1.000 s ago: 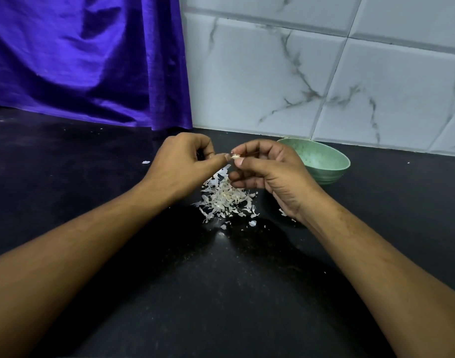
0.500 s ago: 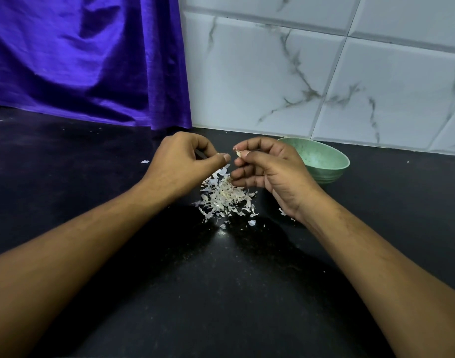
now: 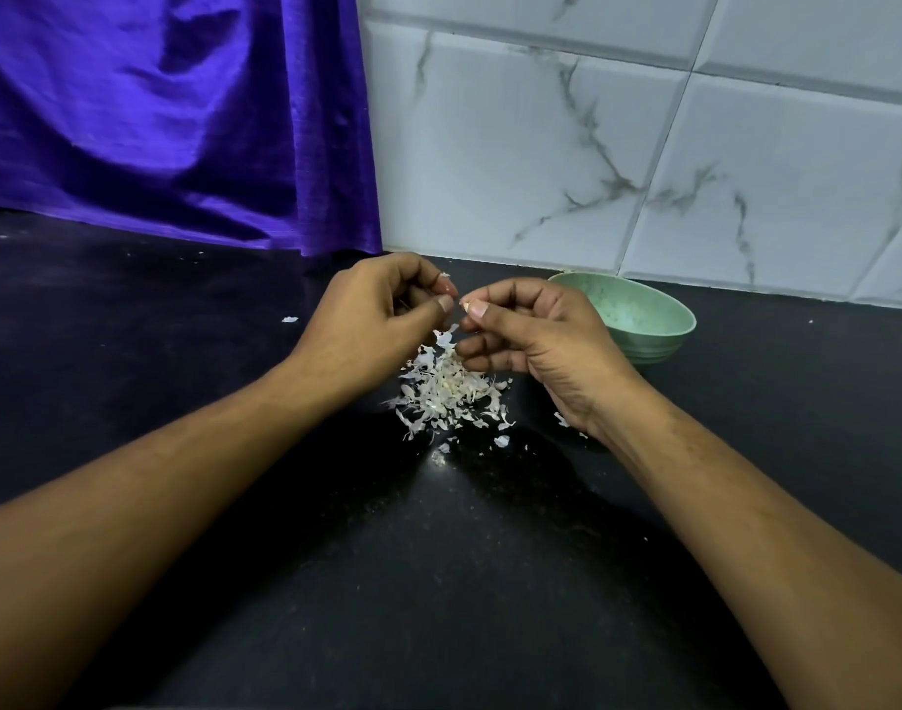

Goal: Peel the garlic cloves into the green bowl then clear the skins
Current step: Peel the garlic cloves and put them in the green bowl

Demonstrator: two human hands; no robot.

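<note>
At the far middle of the black table (image 3: 438, 581), just above a heap of papery skins (image 3: 449, 392), we have both hands drawn close together, fingertips nearly meeting. By our reckoning the peeling is well along: the heap is thick, yet the skins are not cleared, and a garlic clove (image 3: 467, 305) is in hand rather than in the green bowl (image 3: 643, 312). The bowl sits at two o'clock from the heap, against the tiled wall; what it holds we cannot see behind our knuckles. Our right hand (image 3: 536, 340) pinches the clove between thumb and forefinger, the other fingers curled under, wrist low near the table. Our left hand (image 3: 382, 320) is curled too, thumb pressed toward the forefinger, a flake of skin (image 3: 445, 274) clinging at its twelve o'clock fingertip; whether it grips anything we cannot tell. One stray flake (image 3: 289, 319) lies at nine o'clock of that hand.
</note>
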